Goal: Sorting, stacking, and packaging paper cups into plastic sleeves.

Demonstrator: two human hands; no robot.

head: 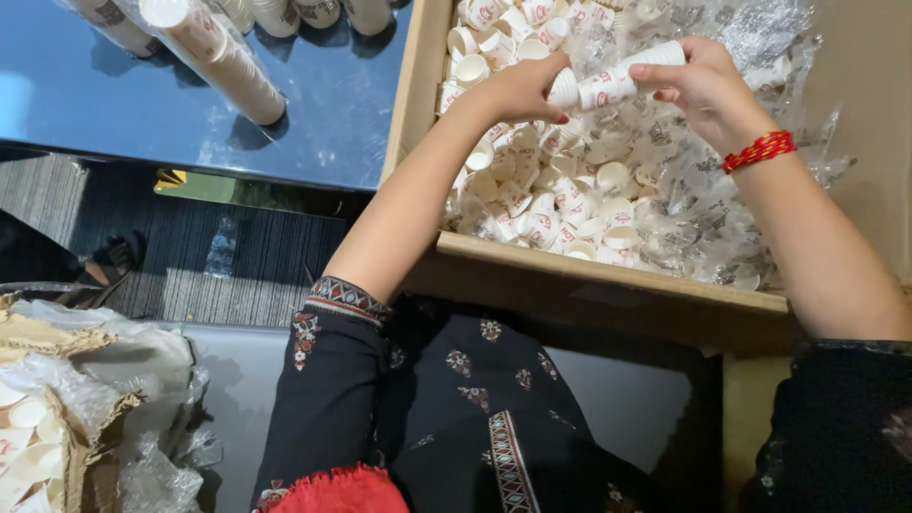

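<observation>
Both hands, left hand (518, 90) and right hand (698, 81), clasp a short stack of paper cups (608, 81) over a cardboard box (608, 275) of loose cups and crinkly plastic.

Quick tally of what's in front of me. One big brown cardboard box (608, 275), lined with one crinkly clear plastic bag (722, 218), and inside it loose small white paper cups with red print (546, 223), honestly too many to count, dozens at least. One short nested stack of those cups (608, 84) sits at 12 o'clock between my two hands. Up at 10 to 11 o'clock on the one dark glossy table (104, 104) I make out about six long wrapped sleeves of stacked cups (223, 62), some cut off. One second torn cardboard box (57, 418) at 8 o'clock.
</observation>
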